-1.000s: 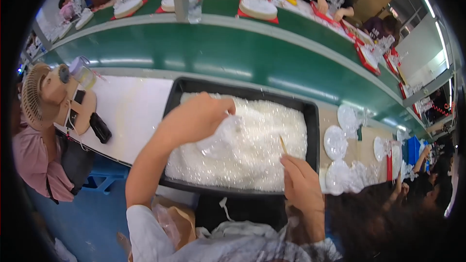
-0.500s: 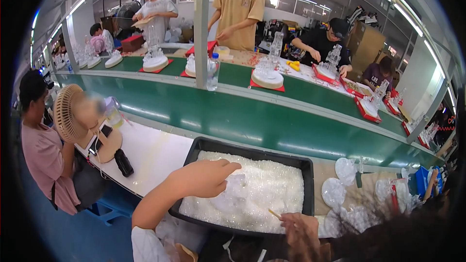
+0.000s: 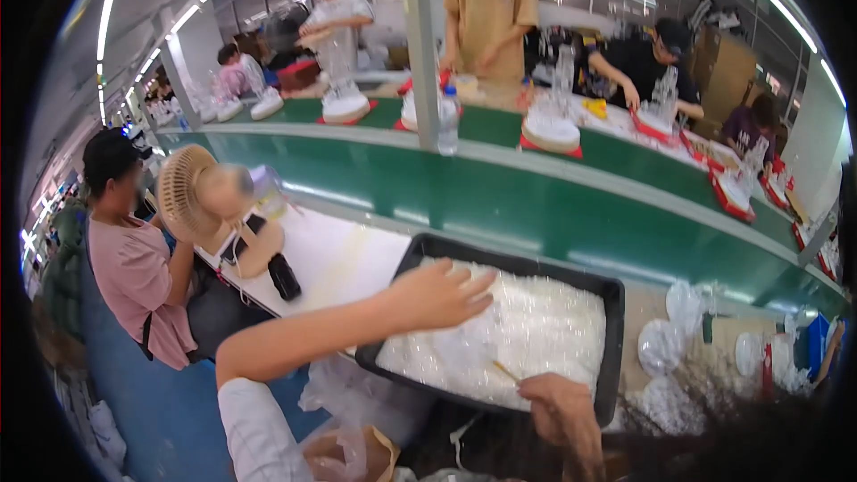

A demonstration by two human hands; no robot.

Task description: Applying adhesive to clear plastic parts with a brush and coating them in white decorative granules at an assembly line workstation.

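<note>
A black tray (image 3: pixel 616 339) full of glittering white granules (image 3: pixel 549 321) lies in front of me. Over its left part reaches my left hand (image 3: pixel 437 296), fingers stretched and apart, palm down. Below that hand a clear, roundish plastic-looking piece (image 3: pixel 464 346) rests on the granules; its outline is hard to make out. At the tray's near right side, my right hand (image 3: pixel 562 406) is closed around a thin tan stick (image 3: pixel 506 370). The stick's tip points toward the clear piece.
Clear round pieces (image 3: pixel 661 346) lie on the bench to the right. Leftward stand a tan fan (image 3: pixel 186 192) and a black object (image 3: pixel 284 277). A clear bag (image 3: pixel 335 393) hangs near my left arm. Beyond a green conveyor (image 3: pixel 375 183), people work; another person (image 3: pixel 134 268) sits left.
The whole view has shifted, so the scene sits further right. My left hand's fingers have spread and straightened above the granules. The stick in my right hand has come closer to the clear piece.
</note>
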